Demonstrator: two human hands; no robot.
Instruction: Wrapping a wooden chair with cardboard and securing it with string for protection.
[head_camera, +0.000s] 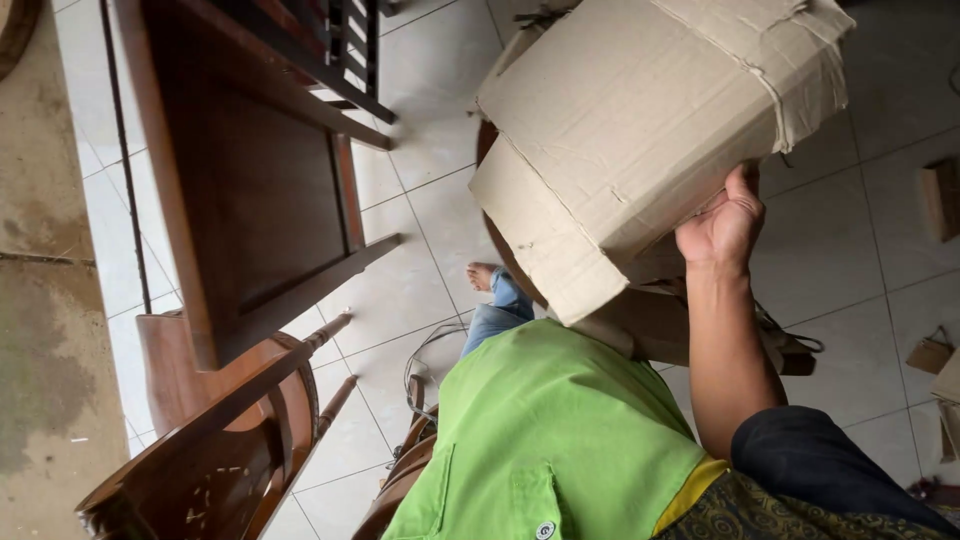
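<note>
Right hand (726, 226) is up under the cardboard box (650, 130), palm pressed to its lower face, thumb hooked up along the side, holding it tilted in the air above the lap. Left hand is out of sight, probably behind the box. Below sit a green shirt (545, 440), white floor tiles (420, 270) and dark wooden furniture (250, 190).

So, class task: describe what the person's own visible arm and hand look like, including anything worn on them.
Only one arm shows, with its hand. The hand is bare: no glove, ring or watch visible. The forearm is bare too, up to a dark navy sleeve near the elbow. A yellow edge and dark patterned fabric sit beside it.
</note>
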